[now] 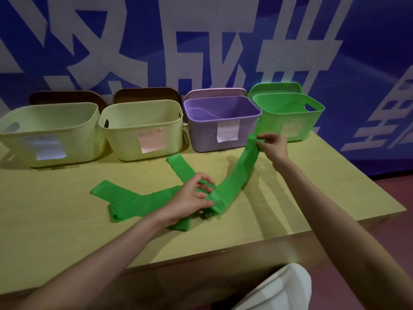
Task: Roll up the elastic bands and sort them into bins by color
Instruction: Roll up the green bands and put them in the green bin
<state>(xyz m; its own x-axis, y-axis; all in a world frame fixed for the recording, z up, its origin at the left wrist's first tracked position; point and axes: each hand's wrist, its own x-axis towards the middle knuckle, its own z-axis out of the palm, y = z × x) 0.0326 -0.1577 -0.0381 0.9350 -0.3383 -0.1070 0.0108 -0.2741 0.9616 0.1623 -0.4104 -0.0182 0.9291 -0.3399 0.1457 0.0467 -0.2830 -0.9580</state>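
Note:
Green elastic bands (134, 202) lie tangled in the middle of the table. One long green band (237, 173) rises off the table toward the right. My right hand (271, 146) pinches its upper end in the air, just in front of the green bin (312, 121). My left hand (192, 202) presses and grips the lower part of that band where it crosses the others on the table. A purple bin (205, 135) with a purple band inside stands left of the green bin.
Two pale yellow bins (51, 130) (125, 135) stand at the back left, each with a paper label. Lids lean behind the bins against a blue and white wall. The table's front edge (201, 256) runs near my forearms; the right edge drops off beyond the green bin.

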